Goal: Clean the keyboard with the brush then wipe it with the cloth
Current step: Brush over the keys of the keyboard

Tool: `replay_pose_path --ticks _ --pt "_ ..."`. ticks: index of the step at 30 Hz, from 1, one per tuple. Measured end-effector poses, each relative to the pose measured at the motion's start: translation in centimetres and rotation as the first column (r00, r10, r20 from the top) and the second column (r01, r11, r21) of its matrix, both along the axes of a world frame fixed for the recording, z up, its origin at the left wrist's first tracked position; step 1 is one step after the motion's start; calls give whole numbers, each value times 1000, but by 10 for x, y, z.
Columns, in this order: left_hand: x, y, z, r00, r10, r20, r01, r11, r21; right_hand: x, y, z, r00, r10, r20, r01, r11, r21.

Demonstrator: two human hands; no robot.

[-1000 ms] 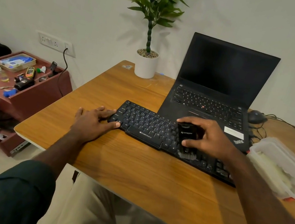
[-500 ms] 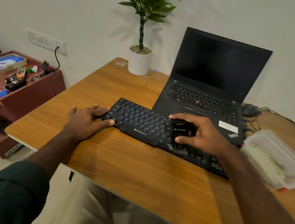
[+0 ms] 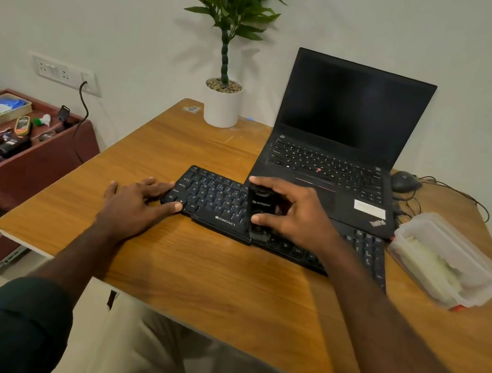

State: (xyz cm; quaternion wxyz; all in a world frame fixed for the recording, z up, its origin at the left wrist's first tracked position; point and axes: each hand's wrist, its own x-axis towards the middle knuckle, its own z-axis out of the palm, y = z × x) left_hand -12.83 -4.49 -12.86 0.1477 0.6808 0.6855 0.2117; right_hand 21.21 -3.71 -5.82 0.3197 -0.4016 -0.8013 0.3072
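Observation:
A black keyboard (image 3: pixel 216 197) lies across the middle of the wooden desk (image 3: pixel 221 280). My right hand (image 3: pixel 295 218) grips a black brush block (image 3: pixel 259 205) that stands upright on the keys near the keyboard's centre, its bristle end at the front rows. My left hand (image 3: pixel 136 204) lies flat on the desk with its fingers straight, the fingertips pressing the keyboard's left end. The keyboard's right part is hidden under my right forearm. A pale cloth (image 3: pixel 431 265) lies inside a clear plastic box (image 3: pixel 475 259) at the right.
An open black laptop (image 3: pixel 341 144) stands just behind the keyboard. A white potted plant (image 3: pixel 222 103) is at the back edge, a mouse (image 3: pixel 405 181) with cables at the back right. A red drawer unit (image 3: pixel 46 157) full of small items stands left of the desk.
My right hand has slid the brush leftward along the keyboard, from its right half to near the centre. My left hand stays on the keyboard's left end.

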Motion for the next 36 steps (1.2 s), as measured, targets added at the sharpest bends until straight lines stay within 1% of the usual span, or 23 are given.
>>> replay_pose_path --ticks 2,6,11,16,18,21,24,27,30,32,36 --pt "0 0 -1 1000 -3 -4 3 1000 3 -5 2 1 1000 12 -8 -12 1000 12" --pt "0 1 0 1000 -7 6 7 1000 4 17 -2 0 998 36 49 -36 999 0" --pt "1 -1 2 1000 -2 19 1 1000 15 68 -5 12 993 -16 115 27 996 -88" --pt "3 -2 2 1000 3 -4 -3 1000 1 71 -11 4 997 -81 -9 81 994 -72" --pt "5 -2 4 1000 10 1 -10 1000 3 60 -15 -7 995 -96 -34 95 995 -24" --pt "3 0 2 1000 15 -9 -15 1000 -8 41 -18 -12 985 -133 -114 138 990 40" --pt "0 1 0 1000 11 -14 -11 1000 -16 32 -20 -11 970 -179 -162 194 978 76" --pt "1 -1 1 1000 8 -11 -8 1000 -4 40 -21 -9 986 -128 -102 136 988 74" --pt "3 -2 4 1000 1 -3 -1 1000 4 62 -20 -1 997 -63 52 60 997 54" --pt "3 -3 4 1000 6 -1 -6 1000 7 78 -19 6 987 -67 144 63 997 36" --pt "5 -5 6 1000 7 -4 -7 1000 1 86 -20 16 979 -74 188 73 997 7"
